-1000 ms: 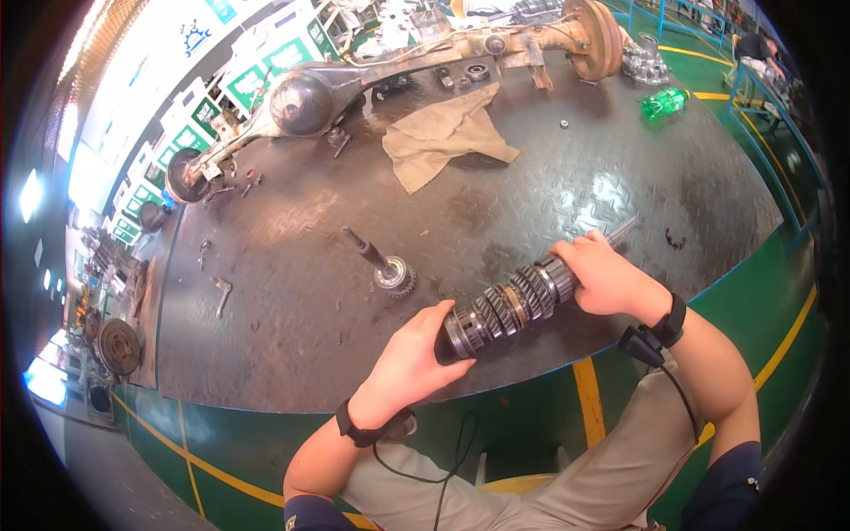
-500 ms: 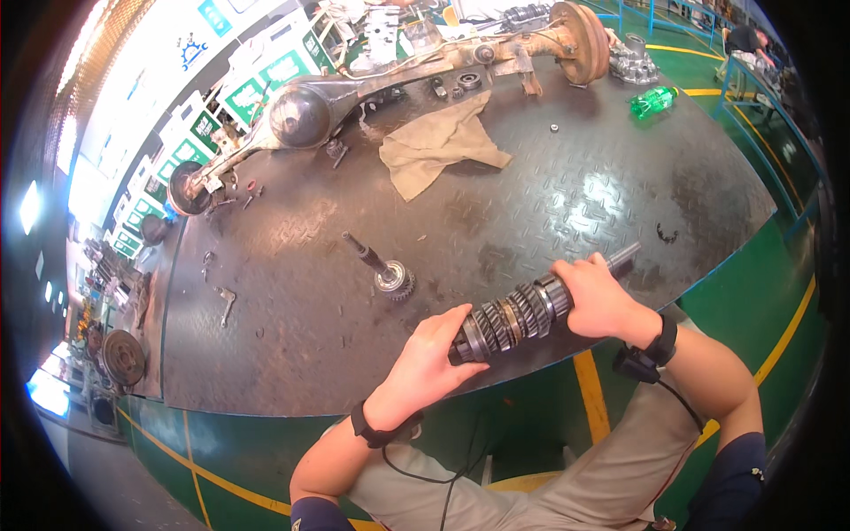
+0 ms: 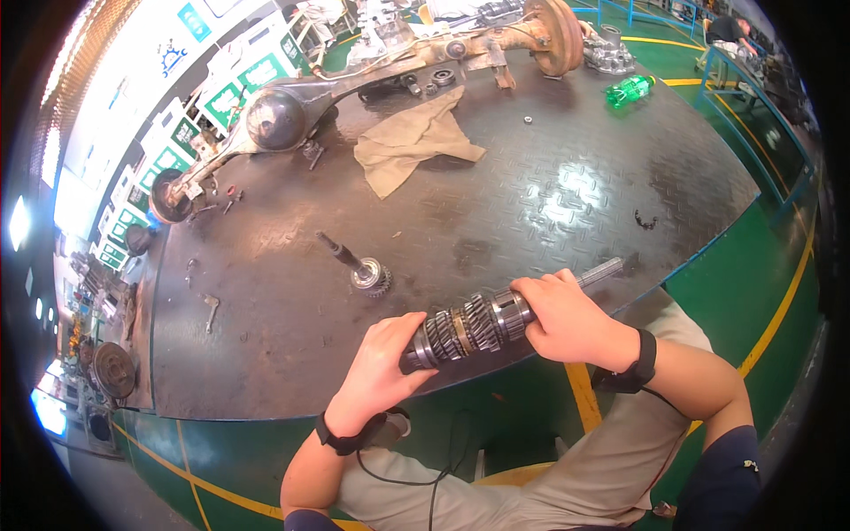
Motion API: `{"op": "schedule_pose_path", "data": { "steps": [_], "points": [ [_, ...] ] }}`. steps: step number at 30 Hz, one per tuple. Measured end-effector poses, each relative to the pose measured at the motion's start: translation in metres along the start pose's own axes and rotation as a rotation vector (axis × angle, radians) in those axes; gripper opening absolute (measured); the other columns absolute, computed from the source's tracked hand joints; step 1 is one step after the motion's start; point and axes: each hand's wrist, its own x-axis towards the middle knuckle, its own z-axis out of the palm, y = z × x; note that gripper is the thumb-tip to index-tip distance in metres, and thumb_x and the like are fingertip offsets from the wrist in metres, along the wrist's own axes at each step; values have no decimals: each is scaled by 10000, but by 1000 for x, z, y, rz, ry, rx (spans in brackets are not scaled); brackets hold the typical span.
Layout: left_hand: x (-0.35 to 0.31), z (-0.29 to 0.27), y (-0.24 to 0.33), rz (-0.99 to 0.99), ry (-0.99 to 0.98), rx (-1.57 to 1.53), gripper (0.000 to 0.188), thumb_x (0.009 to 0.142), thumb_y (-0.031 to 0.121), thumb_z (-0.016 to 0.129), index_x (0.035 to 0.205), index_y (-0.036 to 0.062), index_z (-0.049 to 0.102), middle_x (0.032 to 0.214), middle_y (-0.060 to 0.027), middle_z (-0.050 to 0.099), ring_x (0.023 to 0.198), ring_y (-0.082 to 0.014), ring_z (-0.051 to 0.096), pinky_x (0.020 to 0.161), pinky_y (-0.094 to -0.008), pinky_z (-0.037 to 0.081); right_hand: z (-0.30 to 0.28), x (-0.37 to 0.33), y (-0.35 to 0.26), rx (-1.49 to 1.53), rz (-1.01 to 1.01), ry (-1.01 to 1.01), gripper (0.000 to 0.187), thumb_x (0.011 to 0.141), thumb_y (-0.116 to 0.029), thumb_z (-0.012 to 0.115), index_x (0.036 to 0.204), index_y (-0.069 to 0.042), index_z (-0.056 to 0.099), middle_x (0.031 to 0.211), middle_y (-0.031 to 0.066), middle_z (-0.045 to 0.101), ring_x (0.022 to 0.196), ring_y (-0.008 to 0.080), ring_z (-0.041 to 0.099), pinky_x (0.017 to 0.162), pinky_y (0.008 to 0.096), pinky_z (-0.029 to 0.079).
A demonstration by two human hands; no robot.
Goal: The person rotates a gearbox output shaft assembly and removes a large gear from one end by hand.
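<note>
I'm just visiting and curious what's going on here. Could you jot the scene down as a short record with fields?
Left hand: grips the near end of the gear shaft
Right hand: grips the shaft's far part
Shaft: held level above the bench edge, gears showing between the hands
Workbench: dark metal plate
On bench: small geared shaft, tan rag, axle housing, green bottle

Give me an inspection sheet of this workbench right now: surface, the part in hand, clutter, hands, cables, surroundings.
Surface: dark checker-plate bench, stained, shiny in patches.
Job's things: geared shaft held level above the near edge.
Clutter: short gear shaft, tan rag, axle housing, green bottle, small clip.
Hands: left hand grips the shaft's left end, right hand its right part.
Cables: thin black lead from the left wristband.
Surroundings: green floor with yellow lines.
</note>
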Motion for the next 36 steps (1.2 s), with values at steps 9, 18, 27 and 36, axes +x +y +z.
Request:
{"op": "schedule_pose_path", "data": {
  "steps": [9, 18, 27, 36],
  "points": [
    [-7, 3, -4, -16, 13, -8, 821, 682, 92, 947, 1430, 11, 619, 1354, -195, 688, 1278, -411, 630, 1110, -480, 496, -13, 3, 5, 148, 4, -48, 373, 1038, -266, 585, 1293, 3, 637, 1044, 194, 730, 1016, 381, 678, 954, 469, 438],
    [-5, 2, -6, 22, 9, -1, 813, 693, 69, 936, 1431, -21, 606, 1346, -229, 679, 1261, -435, 633, 1096, -489, 504, -24, 6, 7, 183, -60, -147, 678, 905, -324, 821, 1439, 4, 562, 1201, 200, 699, 1102, 365, 656, 1008, 475, 451],
    [-5, 3, -7, 22, 22, -10, 807, 707, 70, 926, 1439, -20, 599, 1360, -234, 668, 1269, -436, 626, 1107, -489, 498, -27, 3, -3, 152, 113, -132, 950, 816, -350, 892, 1575, -11, 431, 1269, 236, 626, 1130, 427, 599, 1009, 480, 455],
    [-7, 5, -9, 15, 23, -21, 805, 717, 80, 918, 1448, -11, 594, 1375, -228, 660, 1279, -429, 622, 1115, -481, 492, -17, 2, 3, 152, 63, -122, 941, 829, -353, 873, 1576, -2, 420, 1242, 210, 661, 1129, 393, 632, 1038, 465, 411]
  ]
}}
